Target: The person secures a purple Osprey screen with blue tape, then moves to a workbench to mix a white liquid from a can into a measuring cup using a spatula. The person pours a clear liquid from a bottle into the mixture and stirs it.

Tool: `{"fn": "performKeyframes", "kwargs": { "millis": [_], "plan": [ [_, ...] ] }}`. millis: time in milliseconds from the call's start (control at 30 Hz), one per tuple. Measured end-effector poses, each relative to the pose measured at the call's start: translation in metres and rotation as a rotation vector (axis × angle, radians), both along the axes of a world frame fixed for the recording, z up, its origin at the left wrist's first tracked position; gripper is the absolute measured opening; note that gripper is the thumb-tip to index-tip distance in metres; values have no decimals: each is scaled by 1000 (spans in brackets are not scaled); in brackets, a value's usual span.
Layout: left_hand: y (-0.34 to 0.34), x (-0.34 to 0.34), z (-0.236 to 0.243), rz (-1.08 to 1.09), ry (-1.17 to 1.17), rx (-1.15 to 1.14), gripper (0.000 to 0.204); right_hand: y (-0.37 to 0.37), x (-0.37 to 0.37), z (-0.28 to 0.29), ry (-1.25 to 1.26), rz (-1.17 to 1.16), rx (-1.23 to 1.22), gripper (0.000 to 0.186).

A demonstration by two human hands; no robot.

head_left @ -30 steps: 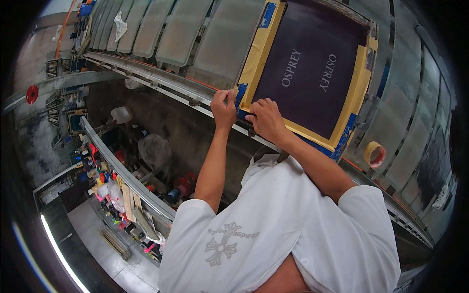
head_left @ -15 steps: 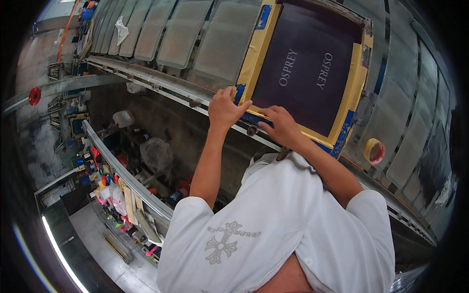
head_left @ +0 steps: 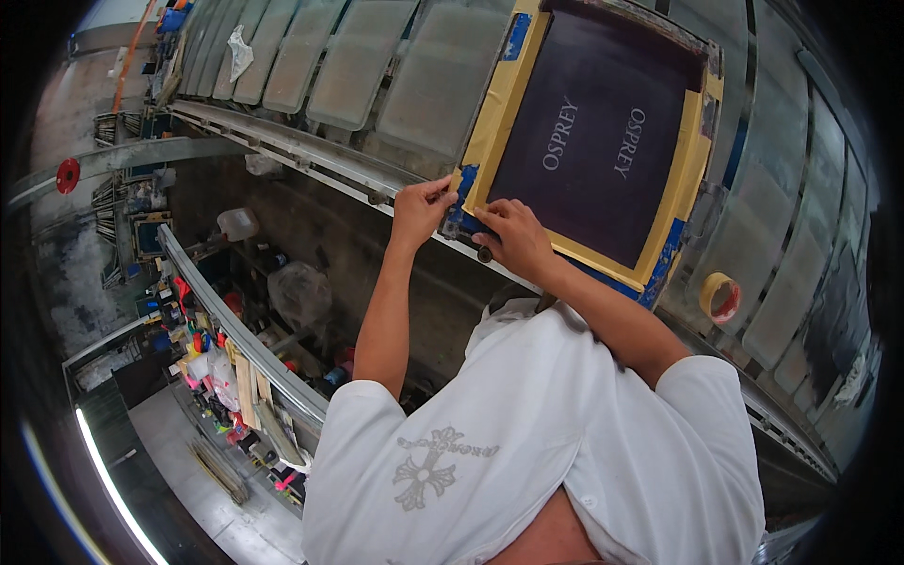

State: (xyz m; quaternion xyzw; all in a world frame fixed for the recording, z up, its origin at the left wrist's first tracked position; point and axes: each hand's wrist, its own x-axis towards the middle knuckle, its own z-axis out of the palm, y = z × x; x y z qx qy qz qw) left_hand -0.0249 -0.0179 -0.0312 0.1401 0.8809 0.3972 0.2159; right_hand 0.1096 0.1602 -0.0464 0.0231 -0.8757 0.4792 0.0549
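The printing screen frame (head_left: pixel 603 141), a dark mesh panel bordered with yellow tape and patches of blue tape at the corners, lies at about 1 o'clock in the view, on a long desk (head_left: pixel 282 141) lined with pale rectangular pallets (head_left: pixel 443 71). Pale lettering shows on the mesh. Both hands meet at the frame's near corner, around the centre of the view. The left hand (head_left: pixel 421 209) pinches the blue-taped corner edge, its grip narrow, fingertips closed on the frame's rim. The right hand (head_left: pixel 513 235) lies just beside it, toward 3 o'clock, fingers pressed flat on the yellow tape border; its grip is partly curled, touching the frame rather than wrapped around it. Both forearms rise from a white shirt with a grey cross print (head_left: pixel 428 466) at 6 o'clock. A roll of yellowish tape (head_left: pixel 720 297) sits at 3 o'clock, near the frame's far lower corner but apart from it. At 8 o'clock, well below the desk edge, a metal rail (head_left: pixel 235 330) runs past shelves crowded with coloured bottles, plastic bags and a white jug (head_left: pixel 235 224)
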Motion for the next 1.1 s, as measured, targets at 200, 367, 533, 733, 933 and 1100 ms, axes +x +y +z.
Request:
{"fn": "performKeyframes", "kwargs": {
  "millis": [200,367,533,733,933,1100],
  "plan": [
    [19,15,21,-101,166,-396,42,-16,11,-3,86,36,411,45],
    [19,13,45,-140,-68,-309,44,-10,13,17,71,82,491,44],
    [38,27,46,-53,109,-536,43,-1,19,8,115,37,160,44],
    [18,24,28,-71,188,-301,32,-7,17,20,6,41,194,46],
    [0,14,16,-130,147,-150,31,-14,19,12,37,57,353,50],
    [8,13,17,-99,186,-301,37,-6,24,24,29,36,321,44]
  ]
}}
